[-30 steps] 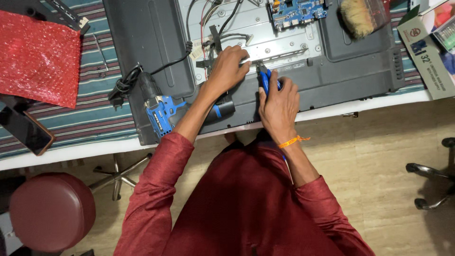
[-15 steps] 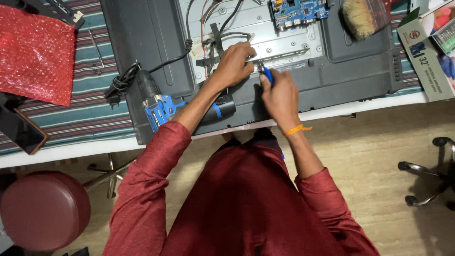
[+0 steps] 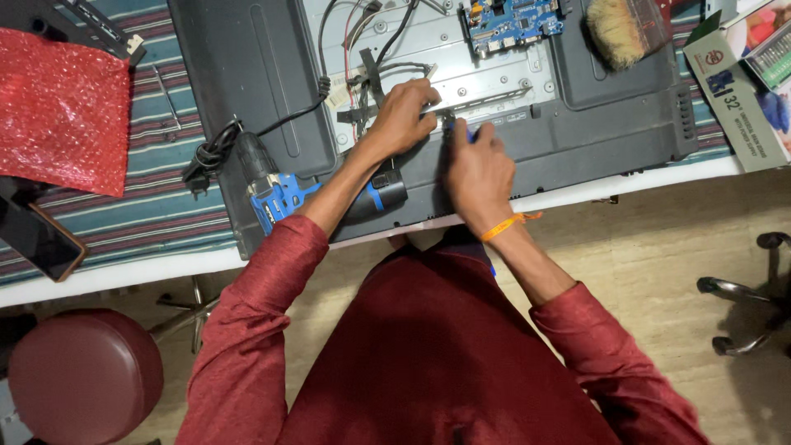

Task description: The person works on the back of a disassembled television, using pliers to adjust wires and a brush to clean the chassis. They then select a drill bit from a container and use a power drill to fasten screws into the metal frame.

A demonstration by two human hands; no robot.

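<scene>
A grey flat-screen set [image 3: 610,140] lies face down on the table with its back cover off, showing a metal chassis [image 3: 494,78] and a blue circuit board [image 3: 515,21]. My right hand [image 3: 478,169] is shut on a blue-handled screwdriver [image 3: 458,132], its tip down at the chassis's lower edge. My left hand [image 3: 404,115] rests with curled fingers on the chassis just left of the tip. Whether it pinches anything is hidden. A blue and black cordless drill [image 3: 276,194] lies under my left forearm.
A red bubble-wrap sheet [image 3: 62,111] and a dark phone [image 3: 37,239] lie at the left on the striped cloth [image 3: 156,206]. A brush [image 3: 622,29] and a cardboard box [image 3: 733,91] sit at the right. A maroon stool [image 3: 78,375] and chair legs [image 3: 750,288] stand on the floor.
My right hand with the screwdriver has shifted up and left, closer to my left hand. The left hand stays on the chassis.
</scene>
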